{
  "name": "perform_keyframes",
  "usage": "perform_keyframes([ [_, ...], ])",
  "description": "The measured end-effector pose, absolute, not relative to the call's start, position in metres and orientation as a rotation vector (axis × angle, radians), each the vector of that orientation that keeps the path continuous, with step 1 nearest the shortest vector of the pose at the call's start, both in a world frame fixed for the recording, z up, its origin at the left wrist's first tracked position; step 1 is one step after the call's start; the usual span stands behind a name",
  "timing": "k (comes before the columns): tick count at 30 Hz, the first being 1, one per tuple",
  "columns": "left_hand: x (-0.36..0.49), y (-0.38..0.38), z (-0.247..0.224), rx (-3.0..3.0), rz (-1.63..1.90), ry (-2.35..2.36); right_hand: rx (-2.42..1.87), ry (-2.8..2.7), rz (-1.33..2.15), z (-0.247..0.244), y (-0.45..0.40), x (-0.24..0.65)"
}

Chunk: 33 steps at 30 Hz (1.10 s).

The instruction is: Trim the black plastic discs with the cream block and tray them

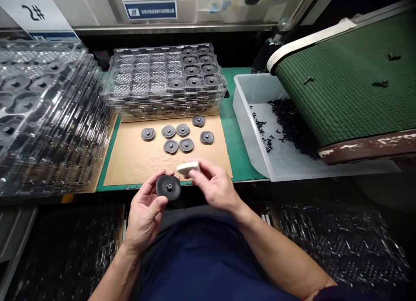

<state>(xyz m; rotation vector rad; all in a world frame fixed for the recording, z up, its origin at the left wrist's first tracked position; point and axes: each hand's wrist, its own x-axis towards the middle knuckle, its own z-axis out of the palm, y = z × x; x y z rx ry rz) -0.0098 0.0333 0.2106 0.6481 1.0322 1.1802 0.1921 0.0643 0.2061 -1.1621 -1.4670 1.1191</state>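
Note:
My left hand holds a dark oval disc by its edges, its small central stud facing up. Just to the right, my right hand pinches a whitish block between thumb and fingers, close to the disc but apart from it. Beyond both hands, several similar dark discs lie on a brown cardboard sheet. Behind them stands a stack of clear plastic trays, whose top tray carries dark discs in its right-hand pockets.
Tall stacked clear trays rise at the left. At the right, a translucent bin holds small black pieces below the end of a green conveyor belt. The cardboard lies on a green mat.

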Motion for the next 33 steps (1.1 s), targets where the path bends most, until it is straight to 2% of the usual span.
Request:
perform_keyframes([
  [4,-0.009,0.037,0.217,0.686,1.247,1.085,-1.061,-1.924,0.68,0.235,0.049,0.181],
  [10,-0.011,0.041,0.223,0.682,1.231,1.071,-1.109,-1.817,1.119,0.245,0.046,0.179],
  [17,-0.012,0.048,0.232,0.744,1.275,1.101,-1.044,-1.758,0.915,0.241,0.049,0.175],
  [21,-0.011,0.043,0.233,0.752,1.229,1.093,-1.118,-1.82,0.65,0.242,0.053,0.178],
  [25,-0.013,0.037,0.232,0.712,1.239,1.094,-1.077,-1.846,0.844,0.247,0.056,0.18],
  [30,-0.017,0.033,0.233,0.701,1.194,1.097,-1.07,-1.873,0.709,0.25,0.054,0.177],
  [33,-0.017,0.031,0.234,0.639,1.225,1.078,-1.046,-1.88,0.812,0.249,0.052,0.175],
])
